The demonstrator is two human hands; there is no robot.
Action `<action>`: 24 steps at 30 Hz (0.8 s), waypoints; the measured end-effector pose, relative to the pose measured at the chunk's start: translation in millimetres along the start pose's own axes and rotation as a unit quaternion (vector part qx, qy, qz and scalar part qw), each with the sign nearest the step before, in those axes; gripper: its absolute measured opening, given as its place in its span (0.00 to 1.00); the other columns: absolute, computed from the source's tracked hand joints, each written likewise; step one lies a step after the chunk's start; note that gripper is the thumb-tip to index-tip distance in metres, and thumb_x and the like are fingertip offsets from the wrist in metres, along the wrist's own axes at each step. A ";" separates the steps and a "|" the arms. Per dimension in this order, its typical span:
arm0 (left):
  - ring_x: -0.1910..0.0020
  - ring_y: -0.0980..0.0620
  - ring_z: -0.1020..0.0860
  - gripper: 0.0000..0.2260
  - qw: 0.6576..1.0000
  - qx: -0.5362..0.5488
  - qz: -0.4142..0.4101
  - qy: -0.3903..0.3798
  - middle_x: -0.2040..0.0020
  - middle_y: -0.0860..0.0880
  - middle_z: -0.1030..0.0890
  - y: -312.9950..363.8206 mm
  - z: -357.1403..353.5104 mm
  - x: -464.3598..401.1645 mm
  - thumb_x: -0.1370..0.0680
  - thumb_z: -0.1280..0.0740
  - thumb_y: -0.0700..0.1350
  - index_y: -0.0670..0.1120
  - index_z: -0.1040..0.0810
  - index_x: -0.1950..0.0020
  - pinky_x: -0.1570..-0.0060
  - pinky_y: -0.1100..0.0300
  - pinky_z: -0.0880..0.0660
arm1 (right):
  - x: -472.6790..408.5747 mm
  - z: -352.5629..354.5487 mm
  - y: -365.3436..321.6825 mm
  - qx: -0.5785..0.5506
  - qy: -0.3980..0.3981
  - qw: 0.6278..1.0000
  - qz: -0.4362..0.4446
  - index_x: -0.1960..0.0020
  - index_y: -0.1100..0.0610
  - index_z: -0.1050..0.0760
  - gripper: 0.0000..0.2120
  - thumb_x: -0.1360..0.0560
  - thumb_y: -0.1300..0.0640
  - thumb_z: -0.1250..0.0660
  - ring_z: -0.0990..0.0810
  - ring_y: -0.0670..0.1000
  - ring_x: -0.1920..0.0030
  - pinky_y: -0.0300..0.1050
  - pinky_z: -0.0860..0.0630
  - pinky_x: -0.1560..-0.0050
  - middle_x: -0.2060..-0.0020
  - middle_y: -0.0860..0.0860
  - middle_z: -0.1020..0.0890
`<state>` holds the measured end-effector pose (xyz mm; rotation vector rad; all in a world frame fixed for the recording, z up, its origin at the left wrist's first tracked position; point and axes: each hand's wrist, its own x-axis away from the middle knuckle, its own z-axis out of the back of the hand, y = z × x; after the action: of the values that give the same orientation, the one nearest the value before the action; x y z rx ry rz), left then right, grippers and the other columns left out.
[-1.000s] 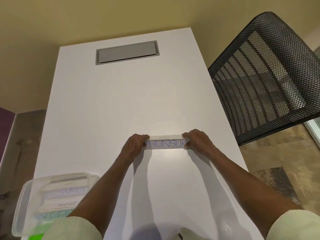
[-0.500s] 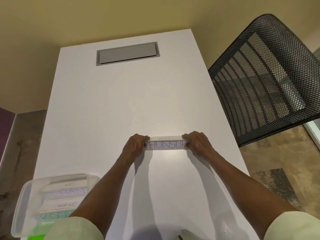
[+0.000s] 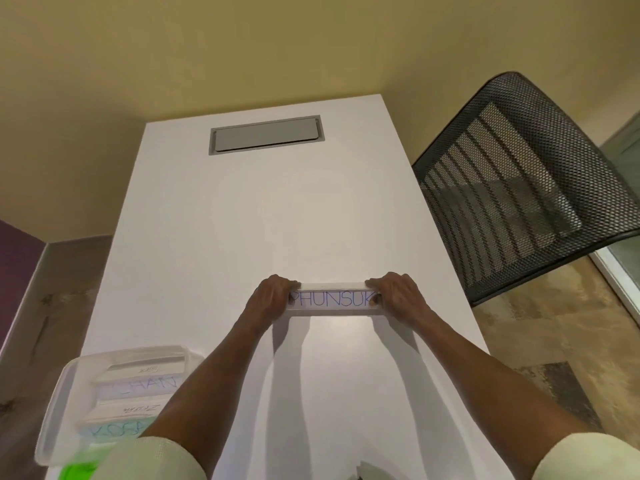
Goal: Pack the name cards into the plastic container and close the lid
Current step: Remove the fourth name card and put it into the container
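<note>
A clear name card [image 3: 334, 299] with blue lettering stands on the white table [image 3: 263, 220] in front of me. My left hand [image 3: 270, 296] grips its left end and my right hand [image 3: 398, 294] grips its right end. At the table's near left corner sits the translucent plastic container [image 3: 65, 386], open, with several name cards [image 3: 138, 386] lying in it. A green piece [image 3: 74, 471], perhaps the lid, shows at the bottom left edge, mostly hidden by my left sleeve.
A grey cable hatch [image 3: 265, 135] is set into the far end of the table. A black mesh chair [image 3: 519, 188] stands close to the table's right side. The yellow wall lies behind the table.
The name card sits slightly raised off the table between my hands compared with before; both hands keep their grip on its ends. The view has tilted down a little.
</note>
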<state>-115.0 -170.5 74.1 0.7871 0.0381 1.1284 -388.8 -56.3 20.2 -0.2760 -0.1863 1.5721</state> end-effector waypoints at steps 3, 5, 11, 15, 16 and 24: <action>0.57 0.44 0.20 0.19 1.000 -0.010 -0.023 0.000 0.61 0.44 0.15 9.6 12.6 13.4 0.28 0.46 0.42 0.41 0.17 0.49 0.52 0.52 0.24 | -1.3 15.8 -10.1 0.002 0.028 1.000 0.014 0.53 0.54 0.23 0.25 0.46 0.63 0.18 0.21 0.58 0.71 0.47 0.28 0.72 0.71 0.53 0.18; 0.56 0.44 0.19 0.21 0.999 -0.009 -0.033 0.005 0.59 0.43 0.15 15.6 21.8 23.3 0.29 0.48 0.43 0.40 0.17 0.49 0.52 0.53 0.24 | -0.4 23.2 -14.1 0.020 0.038 0.999 0.020 0.55 0.56 0.19 0.21 0.46 0.62 0.18 0.20 0.58 0.70 0.47 0.27 0.71 0.70 0.53 0.17; 0.57 0.45 0.19 0.20 0.999 0.009 -0.020 0.026 0.59 0.42 0.16 28.6 47.4 45.8 0.28 0.44 0.49 0.37 0.17 0.54 0.54 0.57 0.24 | 1.6 50.7 -31.2 0.012 0.041 0.999 0.026 0.53 0.58 0.18 0.18 0.42 0.63 0.21 0.19 0.60 0.66 0.49 0.26 0.68 0.67 0.55 0.16; 0.57 0.48 0.19 0.25 0.999 0.000 -0.030 0.040 0.58 0.42 0.15 30.8 67.5 65.5 0.32 0.47 0.50 0.38 0.17 0.50 0.51 0.56 0.24 | -1.2 78.3 -56.8 0.008 -0.002 1.000 -0.017 0.41 0.55 0.21 0.15 0.28 0.58 0.32 0.22 0.60 0.47 0.49 0.30 0.51 0.50 0.56 0.16; 0.56 0.48 0.19 0.24 0.999 -0.013 -0.030 0.041 0.57 0.42 0.15 29.9 72.8 70.9 0.31 0.47 0.48 0.38 0.17 0.48 0.50 0.56 0.24 | -1.7 84.2 -63.4 0.009 -0.015 1.000 -0.023 0.41 0.54 0.21 0.15 0.27 0.57 0.33 0.23 0.59 0.45 0.48 0.31 0.50 0.48 0.55 0.17; 0.54 0.44 0.20 0.19 0.994 -0.059 -0.036 0.080 0.54 0.40 0.15 16.9 114.1 106.9 0.29 0.43 0.33 0.40 0.18 0.44 0.50 0.51 0.23 | -6.8 124.3 -123.7 0.028 -0.048 0.998 -0.002 0.61 0.56 0.24 0.04 0.32 0.55 0.32 0.27 0.59 0.58 0.47 0.33 0.64 0.68 0.52 0.25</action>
<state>-33.3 -141.9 205.3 0.5837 0.1319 1.1136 -306.5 -53.6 175.2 -0.1560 -0.2161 1.5862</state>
